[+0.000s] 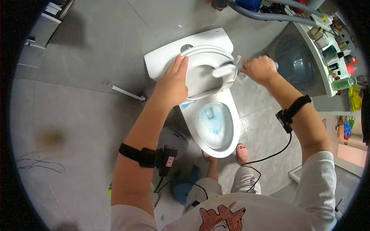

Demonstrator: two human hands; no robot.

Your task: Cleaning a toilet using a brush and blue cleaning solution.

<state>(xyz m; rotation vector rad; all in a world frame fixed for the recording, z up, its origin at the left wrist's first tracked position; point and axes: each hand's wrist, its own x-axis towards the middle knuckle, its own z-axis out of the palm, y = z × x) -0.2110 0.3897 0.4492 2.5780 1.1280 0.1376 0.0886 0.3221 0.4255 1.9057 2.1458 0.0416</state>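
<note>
A white toilet stands before me with its seat raised towards the cistern. My left hand lies against the left side of the raised seat, fingers straight and close together. To the right of the seat, my right hand is closed on the handle of a toilet brush, whose white head is blurred and lies over the right part of the seat opening. Bluish liquid and foam show in the bowl. My fingers hide most of the brush handle.
A shelf crowded with bottles stands at the right, beside a dark round basin. A grey curved tube crosses the upper right. A grey bin is left of the bowl. A white bar is fixed to the left wall.
</note>
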